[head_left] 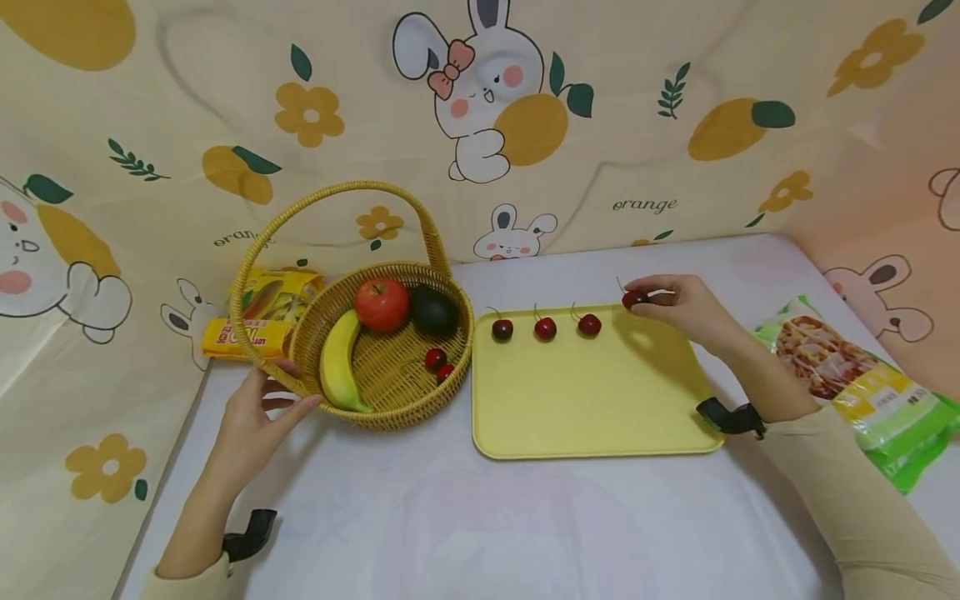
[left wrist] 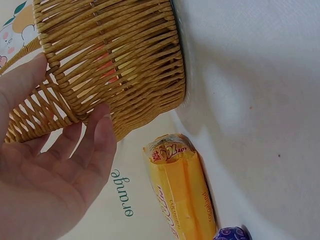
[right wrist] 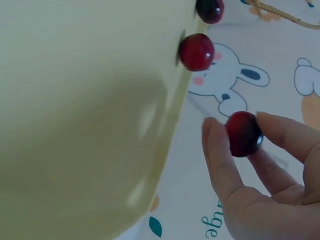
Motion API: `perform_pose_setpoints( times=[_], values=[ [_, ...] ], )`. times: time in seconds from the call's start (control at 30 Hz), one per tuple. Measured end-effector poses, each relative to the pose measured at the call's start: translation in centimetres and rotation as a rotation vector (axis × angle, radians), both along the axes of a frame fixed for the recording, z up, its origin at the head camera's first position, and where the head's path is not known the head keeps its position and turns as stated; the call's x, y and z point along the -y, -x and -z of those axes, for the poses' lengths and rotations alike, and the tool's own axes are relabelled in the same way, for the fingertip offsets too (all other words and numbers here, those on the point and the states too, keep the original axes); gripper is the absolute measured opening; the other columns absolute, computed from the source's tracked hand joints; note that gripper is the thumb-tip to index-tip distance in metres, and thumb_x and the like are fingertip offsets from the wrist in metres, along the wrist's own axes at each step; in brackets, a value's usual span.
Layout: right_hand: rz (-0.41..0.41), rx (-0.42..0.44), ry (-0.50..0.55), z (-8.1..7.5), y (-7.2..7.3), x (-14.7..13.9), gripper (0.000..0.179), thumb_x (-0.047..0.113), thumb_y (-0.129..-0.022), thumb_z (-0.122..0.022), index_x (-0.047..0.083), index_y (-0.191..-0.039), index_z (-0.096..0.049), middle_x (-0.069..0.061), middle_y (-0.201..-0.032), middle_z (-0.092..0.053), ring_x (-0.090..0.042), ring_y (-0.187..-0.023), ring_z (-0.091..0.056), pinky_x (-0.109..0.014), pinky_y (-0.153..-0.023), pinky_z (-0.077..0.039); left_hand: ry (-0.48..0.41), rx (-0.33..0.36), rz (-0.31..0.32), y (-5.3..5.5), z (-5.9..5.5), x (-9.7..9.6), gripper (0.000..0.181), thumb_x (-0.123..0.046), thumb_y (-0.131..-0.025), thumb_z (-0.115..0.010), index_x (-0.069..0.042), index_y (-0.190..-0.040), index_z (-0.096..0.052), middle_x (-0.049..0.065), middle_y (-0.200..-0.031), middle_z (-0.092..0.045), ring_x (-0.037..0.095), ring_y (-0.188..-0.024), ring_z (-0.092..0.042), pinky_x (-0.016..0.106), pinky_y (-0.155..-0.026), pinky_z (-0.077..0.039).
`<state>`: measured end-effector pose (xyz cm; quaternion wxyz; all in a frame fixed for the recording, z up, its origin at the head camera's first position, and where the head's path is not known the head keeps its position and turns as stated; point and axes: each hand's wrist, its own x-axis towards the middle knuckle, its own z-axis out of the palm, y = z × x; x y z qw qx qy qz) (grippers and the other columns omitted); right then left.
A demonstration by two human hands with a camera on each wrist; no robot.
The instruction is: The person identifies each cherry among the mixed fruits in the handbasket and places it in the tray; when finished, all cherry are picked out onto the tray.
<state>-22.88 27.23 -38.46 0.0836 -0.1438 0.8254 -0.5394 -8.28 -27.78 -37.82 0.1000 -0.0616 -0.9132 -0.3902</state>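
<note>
My right hand (head_left: 686, 308) pinches a dark red cherry (head_left: 634, 299) by its sides, over the back right corner of the yellow tray (head_left: 592, 400). Three cherries with stems, one of them a red cherry (head_left: 545, 329), sit in a row along the tray's back edge. At the left my left hand (head_left: 258, 425) holds the wicker basket (head_left: 397, 421) near the foot of its handle, thumb on the rim and fingers against the woven side. Inside the basket lie a banana (head_left: 341, 358), a red apple (head_left: 382, 304), a dark avocado (head_left: 434, 311) and two cherries (head_left: 435, 360).
Behind the basket at left lies a yellow snack packet (head_left: 262, 312). A green and white food bag (head_left: 855, 375) lies right of the tray, beside my right forearm. A printed cloth (head_left: 637, 167) hangs behind the white table (head_left: 480, 517).
</note>
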Motion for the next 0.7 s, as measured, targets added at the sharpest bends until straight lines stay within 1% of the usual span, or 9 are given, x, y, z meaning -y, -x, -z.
perform_pose_setpoints(
  times=[0.07, 0.13, 0.23, 0.37, 0.43, 0.5, 0.63, 0.7],
  values=[
    [-0.028, -0.032, -0.071, 0.4, 0.1, 0.0, 0.034, 0.000, -0.093, -0.068, -0.013, -0.123, -0.059, -0.021, -0.112, -0.068, -0.010, -0.092, -0.069, -0.020, -0.076, -0.057, 0.001, 0.002, -0.001, 0.0, 0.0, 0.0, 0.048, -0.010, -0.089, -0.077, 0.001, -0.124, -0.047, 0.013, -0.118, -0.056, 0.003, -0.099, -0.055, 0.011, -0.081, -0.051],
    [-0.061, -0.064, -0.145, 0.7, 0.2, 0.1, 0.033, -0.002, -0.091, -0.070, -0.012, -0.121, -0.061, -0.026, -0.112, -0.066, -0.018, -0.094, -0.068, -0.018, -0.076, -0.055, 0.003, 0.001, -0.002, 0.1, 0.0, -0.1, 0.048, -0.010, -0.089, -0.077, 0.002, -0.124, -0.047, 0.013, -0.118, -0.056, 0.002, -0.099, -0.055, 0.010, -0.080, -0.051],
    [-0.094, -0.088, -0.226, 0.9, 0.3, 0.2, 0.034, -0.003, -0.087, -0.073, -0.010, -0.119, -0.063, -0.026, -0.112, -0.066, -0.030, -0.096, -0.065, -0.016, -0.074, -0.052, 0.003, -0.002, -0.004, 0.1, 0.1, -0.1, 0.048, -0.009, -0.088, -0.077, 0.002, -0.124, -0.047, 0.013, -0.117, -0.056, 0.001, -0.099, -0.055, 0.008, -0.080, -0.050],
    [-0.097, -0.068, -0.249, 1.2, 0.4, 0.2, 0.034, -0.004, -0.085, -0.075, -0.010, -0.116, -0.063, -0.025, -0.111, -0.066, -0.038, -0.100, -0.063, -0.015, -0.074, -0.050, 0.009, -0.001, -0.011, 0.0, 0.1, -0.1, 0.049, -0.009, -0.088, -0.077, 0.002, -0.125, -0.046, 0.013, -0.117, -0.056, -0.002, -0.098, -0.054, 0.008, -0.080, -0.049],
    [-0.096, -0.063, -0.262, 1.4, 0.6, 0.2, 0.033, -0.004, -0.084, -0.075, -0.009, -0.114, -0.063, -0.025, -0.110, -0.066, -0.039, -0.100, -0.063, -0.015, -0.073, -0.051, 0.013, 0.002, -0.013, 0.0, 0.1, -0.1, 0.049, -0.010, -0.088, -0.077, 0.001, -0.125, -0.046, 0.013, -0.117, -0.056, -0.002, -0.098, -0.054, 0.008, -0.080, -0.049],
    [-0.094, -0.063, -0.284, 1.6, 0.6, 0.3, 0.031, -0.003, -0.084, -0.076, -0.008, -0.112, -0.063, -0.024, -0.107, -0.066, -0.037, -0.098, -0.063, -0.017, -0.071, -0.051, 0.013, 0.004, -0.013, 0.0, 0.1, -0.1, 0.049, -0.010, -0.089, -0.077, 0.001, -0.126, -0.046, 0.013, -0.117, -0.056, -0.002, -0.098, -0.054, 0.008, -0.080, -0.049],
    [-0.079, -0.066, -0.339, 1.7, 0.4, 0.6, 0.029, -0.001, -0.083, -0.078, -0.005, -0.109, -0.065, -0.017, -0.098, -0.065, -0.028, -0.087, -0.058, -0.022, -0.063, -0.048, 0.014, 0.006, -0.013, 0.1, 0.0, -0.1, 0.049, -0.011, -0.089, -0.077, 0.001, -0.125, -0.046, 0.012, -0.118, -0.056, -0.004, -0.098, -0.053, 0.008, -0.080, -0.049],
    [-0.073, -0.068, -0.353, 1.8, 0.3, 0.7, 0.029, -0.002, -0.082, -0.078, -0.005, -0.108, -0.065, -0.016, -0.095, -0.064, -0.026, -0.081, -0.055, -0.023, -0.061, -0.046, 0.014, 0.008, -0.013, 0.0, 0.1, -0.1, 0.049, -0.011, -0.089, -0.077, 0.001, -0.125, -0.046, 0.012, -0.118, -0.056, -0.004, -0.098, -0.053, 0.008, -0.080, -0.049]
  ],
)
